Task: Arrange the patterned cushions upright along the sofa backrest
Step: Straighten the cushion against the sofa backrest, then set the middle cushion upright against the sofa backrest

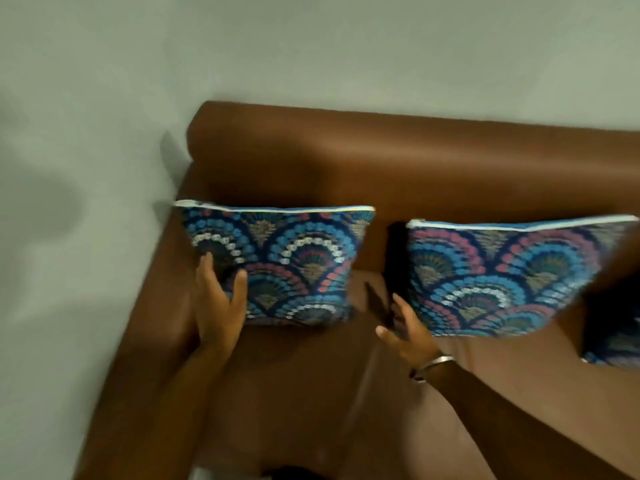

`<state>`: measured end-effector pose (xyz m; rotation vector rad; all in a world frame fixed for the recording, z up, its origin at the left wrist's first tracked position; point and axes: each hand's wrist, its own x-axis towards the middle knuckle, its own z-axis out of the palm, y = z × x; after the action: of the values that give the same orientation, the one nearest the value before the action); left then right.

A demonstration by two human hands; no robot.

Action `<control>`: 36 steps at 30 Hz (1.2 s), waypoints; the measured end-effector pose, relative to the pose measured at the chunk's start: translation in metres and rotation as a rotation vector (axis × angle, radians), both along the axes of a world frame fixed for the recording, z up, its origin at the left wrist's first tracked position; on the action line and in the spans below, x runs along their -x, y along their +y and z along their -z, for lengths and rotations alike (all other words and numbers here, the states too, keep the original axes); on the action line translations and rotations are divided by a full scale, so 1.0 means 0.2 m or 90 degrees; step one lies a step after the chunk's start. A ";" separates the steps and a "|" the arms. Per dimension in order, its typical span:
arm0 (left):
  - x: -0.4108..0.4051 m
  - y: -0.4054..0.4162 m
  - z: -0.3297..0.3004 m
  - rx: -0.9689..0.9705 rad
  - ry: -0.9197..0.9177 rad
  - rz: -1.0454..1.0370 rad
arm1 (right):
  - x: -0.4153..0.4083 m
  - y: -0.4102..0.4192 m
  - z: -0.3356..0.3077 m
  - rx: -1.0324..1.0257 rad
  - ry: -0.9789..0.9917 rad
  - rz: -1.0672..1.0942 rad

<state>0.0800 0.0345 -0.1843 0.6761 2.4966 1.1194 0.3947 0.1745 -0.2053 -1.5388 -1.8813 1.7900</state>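
Hands both open: left hand (217, 304) flat on the left cushion (277, 261), right hand (408, 336) beside the right cushion (512, 275), holding nothing

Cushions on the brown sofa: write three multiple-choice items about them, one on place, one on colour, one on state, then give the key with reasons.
1. Where does the left hand rest?
A. on the lower left corner of the left cushion
B. on top of the backrest
C. on the wall

2. What colour is the piping along the cushions' top edges?
A. red
B. white
C. black

3. How does the right cushion stand?
A. flat on the seat
B. rolled up
C. upright, patterned face forward

Key: 1 A, the fingers lie on that corner; 2 B, a white strip runs along both top edges; 3 C, it stands on its lower edge in front of the backrest, with the right hand at its lower left corner.
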 end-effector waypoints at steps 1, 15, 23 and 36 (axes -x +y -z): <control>-0.17 0.04 -0.02 0.029 0.070 0.060 | -0.18 0.00 -0.03 -0.007 -0.009 0.016; -2.90 1.86 -0.42 -0.017 -0.217 0.612 | -2.79 1.01 0.03 -0.146 -0.163 0.522; -3.30 2.13 0.02 0.179 -0.676 0.364 | -3.04 1.63 0.08 -0.168 0.041 0.559; -3.34 2.12 0.08 0.065 -0.719 0.378 | -3.02 1.51 0.02 -0.111 0.100 0.663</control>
<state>0.7475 0.4588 -0.1995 0.4839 1.2642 0.7836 0.9977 0.4771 -0.2093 -1.7359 -0.8150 1.1584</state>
